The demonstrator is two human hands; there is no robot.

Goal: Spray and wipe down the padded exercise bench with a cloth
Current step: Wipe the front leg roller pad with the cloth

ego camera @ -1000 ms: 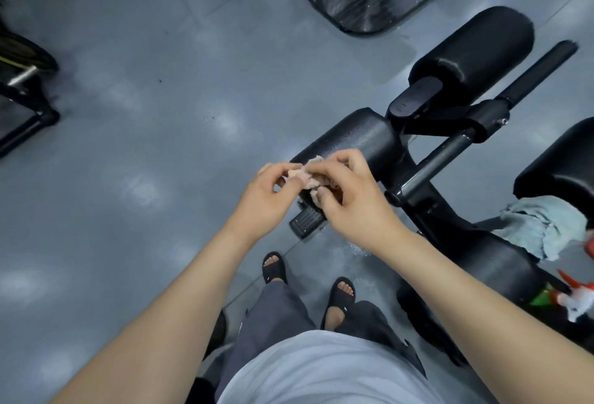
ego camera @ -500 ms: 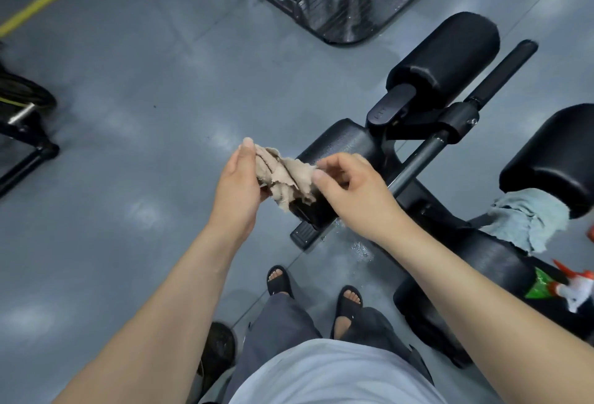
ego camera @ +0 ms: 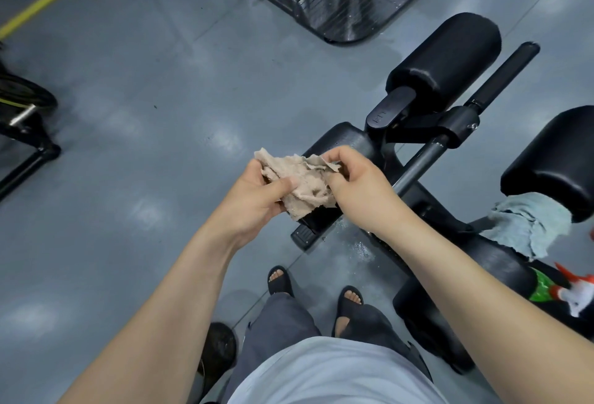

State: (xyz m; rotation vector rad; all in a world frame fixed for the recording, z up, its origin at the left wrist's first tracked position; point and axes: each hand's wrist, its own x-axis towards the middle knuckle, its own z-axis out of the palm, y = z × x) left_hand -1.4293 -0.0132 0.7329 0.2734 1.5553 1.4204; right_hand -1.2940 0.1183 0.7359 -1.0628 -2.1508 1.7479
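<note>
**Head view: cloth being opened out between both hands over the bench**

Head view is showing a crumpled beige cloth [ego camera: 302, 178] being held in the air between both hands. It is hanging just above the near pad of the padded exercise bench [ego camera: 345, 141], and contact with the pad cannot be told. The cloth's left side is being gripped by the left hand [ego camera: 257, 197], thumb pressed over the fabric. Its right edge is being pinched by the right hand [ego camera: 360, 191], whose fingers [ego camera: 337, 159] are being curled onto a corner. The grips are being set apart, apparently so that the wad is being spread into a flat wiping face. A pale blue cloth [ego camera: 530, 223] is lying draped on the bench at the right, near a spray bottle [ego camera: 575, 291], both probably parked within reach. Wet spots are showing on the floor [ego camera: 358, 247] beneath.
</note>
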